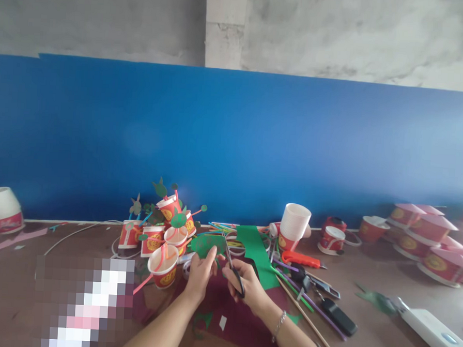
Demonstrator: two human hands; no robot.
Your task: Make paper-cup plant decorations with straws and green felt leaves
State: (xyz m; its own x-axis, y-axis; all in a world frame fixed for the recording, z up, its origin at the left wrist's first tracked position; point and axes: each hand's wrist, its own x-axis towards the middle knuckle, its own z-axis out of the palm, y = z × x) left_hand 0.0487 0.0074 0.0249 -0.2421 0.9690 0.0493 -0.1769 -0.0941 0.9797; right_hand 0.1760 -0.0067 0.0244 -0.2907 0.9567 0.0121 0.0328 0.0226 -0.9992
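Note:
In the middle of the table, my left hand (pixel 203 271) is closed on a piece of green paper (pixel 206 244), thumb on top. My right hand (pixel 246 284) grips a pair of scissors (pixel 237 275) with dark handles. The blades point up and away, beside the right edge of the green piece. Whether they touch the paper I cannot tell. Under both hands lies a dark maroon sheet (pixel 243 321), with small green scraps (pixel 207 319) and a white scrap (pixel 222 323) on it. A larger green sheet (pixel 255 247) lies just beyond my right hand.
Left of my hands stand several red paper cups (pixel 163 266) with straws and green cutouts. Stacked cups (pixel 294 226), an orange utility knife (pixel 302 259), straws, a wooden stick (pixel 304 313) and keys (pixel 338 316) lie to the right. Pink-topped cups (pixel 426 230) fill the far right.

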